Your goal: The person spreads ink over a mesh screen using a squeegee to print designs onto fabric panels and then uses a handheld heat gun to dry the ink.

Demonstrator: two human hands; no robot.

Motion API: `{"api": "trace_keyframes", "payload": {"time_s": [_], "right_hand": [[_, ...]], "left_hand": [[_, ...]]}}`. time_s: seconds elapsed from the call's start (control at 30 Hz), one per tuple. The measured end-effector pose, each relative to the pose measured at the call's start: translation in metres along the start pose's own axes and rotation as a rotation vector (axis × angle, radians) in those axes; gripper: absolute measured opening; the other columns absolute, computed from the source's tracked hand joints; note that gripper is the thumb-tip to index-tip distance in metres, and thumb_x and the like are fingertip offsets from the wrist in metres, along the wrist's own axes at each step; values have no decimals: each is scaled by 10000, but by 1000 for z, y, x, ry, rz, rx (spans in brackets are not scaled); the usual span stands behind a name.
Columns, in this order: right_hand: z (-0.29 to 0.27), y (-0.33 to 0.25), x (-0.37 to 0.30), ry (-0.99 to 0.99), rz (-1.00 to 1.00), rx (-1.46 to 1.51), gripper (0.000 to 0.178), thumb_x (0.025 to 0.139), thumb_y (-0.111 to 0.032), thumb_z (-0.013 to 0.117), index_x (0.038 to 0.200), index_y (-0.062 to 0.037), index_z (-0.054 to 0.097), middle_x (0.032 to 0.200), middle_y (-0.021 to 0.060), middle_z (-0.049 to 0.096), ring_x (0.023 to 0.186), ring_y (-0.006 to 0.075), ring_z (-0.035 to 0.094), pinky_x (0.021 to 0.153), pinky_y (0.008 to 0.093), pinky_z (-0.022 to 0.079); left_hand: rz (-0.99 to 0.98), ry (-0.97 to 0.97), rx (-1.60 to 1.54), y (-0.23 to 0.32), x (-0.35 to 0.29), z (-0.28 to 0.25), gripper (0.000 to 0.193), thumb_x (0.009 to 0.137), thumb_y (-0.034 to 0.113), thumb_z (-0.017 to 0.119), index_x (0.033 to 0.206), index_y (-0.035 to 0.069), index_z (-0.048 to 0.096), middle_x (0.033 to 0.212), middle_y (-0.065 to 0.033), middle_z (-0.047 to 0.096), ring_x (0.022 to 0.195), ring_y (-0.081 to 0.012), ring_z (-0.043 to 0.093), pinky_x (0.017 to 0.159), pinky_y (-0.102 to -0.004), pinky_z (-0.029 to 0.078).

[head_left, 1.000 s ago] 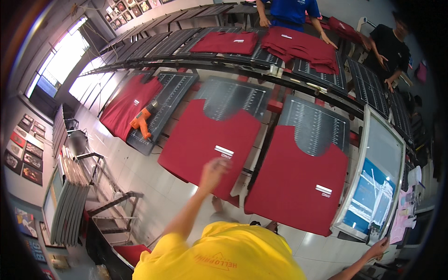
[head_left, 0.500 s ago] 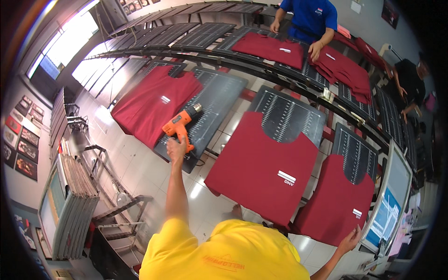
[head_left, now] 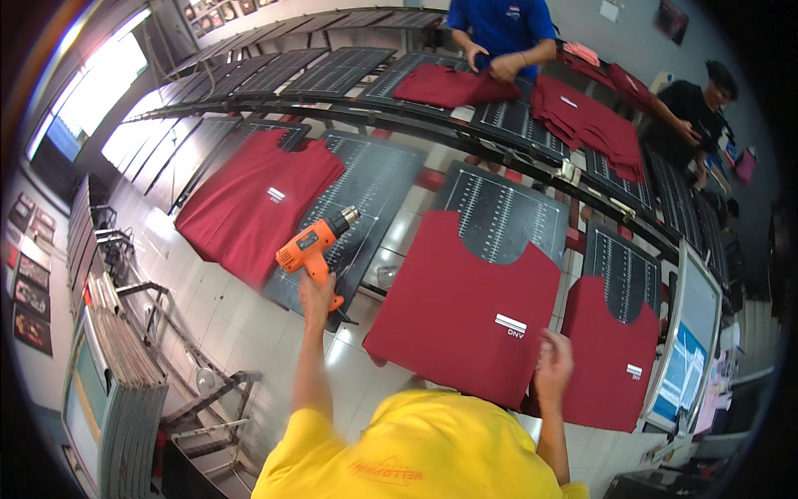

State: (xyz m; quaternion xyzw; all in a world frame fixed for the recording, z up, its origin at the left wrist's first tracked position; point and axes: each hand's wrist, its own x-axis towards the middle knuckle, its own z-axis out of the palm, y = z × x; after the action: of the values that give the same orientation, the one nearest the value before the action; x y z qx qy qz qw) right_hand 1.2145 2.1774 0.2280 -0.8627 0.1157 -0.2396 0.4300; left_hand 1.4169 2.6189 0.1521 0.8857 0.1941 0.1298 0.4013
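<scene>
My left hand (head_left: pixel 316 299) is closed round the grip of an orange heat gun (head_left: pixel 309 249). Its metal nozzle points up and to the right, over a dark printing board (head_left: pixel 366 191). Left of the gun, a maroon shirt (head_left: pixel 249 195) drapes over part of that board. My right hand (head_left: pixel 553 366) is by the right edge of the middle maroon shirt (head_left: pixel 457 308), which lies flat on its board with a small white print. Its fingers look bent but are blurred; whether they touch the cloth, I cannot tell. Another printed maroon shirt (head_left: pixel 603 358) lies further right.
Across a dark rail (head_left: pixel 432 121), a co-worker in a blue shirt (head_left: pixel 499 29) handles a folded maroon garment (head_left: pixel 445 86). A person in black (head_left: pixel 690 108) stands far right. Framed screens (head_left: pixel 125 407) are stacked at lower left; another screen frame (head_left: pixel 690 333) leans at right.
The heat gun has tilted and shifted slightly in my left hand's grip. My right hand has moved left, from the right shirt to the middle one. The co-worker has lifted part of a garment.
</scene>
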Motion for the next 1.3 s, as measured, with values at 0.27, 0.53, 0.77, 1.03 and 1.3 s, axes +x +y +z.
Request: {"api": "trace_keyframes", "payload": {"time_s": [0.27, 0.53, 0.77, 1.03, 1.3], "right_hand": [[136, -109, -6, -841, 43, 535, 521, 943, -141, 626, 1406, 6, 437, 1343, 216, 559, 1240, 282, 569, 1000, 388, 490], [169, -161, -33, -771, 155, 868, 672, 966, -192, 606, 1465, 3, 201, 1338, 213, 465, 1242, 337, 520, 1021, 434, 450], [120, -156, -14, -393, 567, 1251, 380, 952, -97, 573, 1305, -25, 452, 1121, 91, 579, 947, 188, 636, 849, 332, 534], [15, -128, 23, -315, 488, 1311, 507, 909, -302, 653, 1277, -11, 461, 1053, 142, 560, 629, 149, 556, 494, 293, 493], [-50, -113, 6, -141, 466, 989, 488, 935, -368, 629, 1200, 19, 497, 1037, 176, 566, 586, 148, 550, 448, 281, 485]], "left_hand": [[53, -124, -240, 102, -123, -48, 546, 886, 77, 662, 1314, -29, 340, 1225, -250, 512, 1020, -420, 590, 891, -478, 461], [414, -280, 59, 137, -174, -86, 565, 897, 86, 612, 1379, -33, 343, 1301, -248, 465, 1193, -413, 490, 950, -491, 410], [705, -820, -98, 162, -192, -120, 782, 791, 221, 752, 1415, -27, 350, 1402, -264, 419, 1265, -438, 444, 1040, -486, 384], [822, -960, 204, 55, -185, -35, 682, 721, 335, 827, 1285, 50, 571, 1195, -129, 636, 1186, -349, 550, 1047, -439, 402], [796, -774, 212, -8, -155, -19, 270, 791, 281, 757, 962, 89, 674, 976, -116, 644, 960, -321, 604, 876, -440, 449]]}}
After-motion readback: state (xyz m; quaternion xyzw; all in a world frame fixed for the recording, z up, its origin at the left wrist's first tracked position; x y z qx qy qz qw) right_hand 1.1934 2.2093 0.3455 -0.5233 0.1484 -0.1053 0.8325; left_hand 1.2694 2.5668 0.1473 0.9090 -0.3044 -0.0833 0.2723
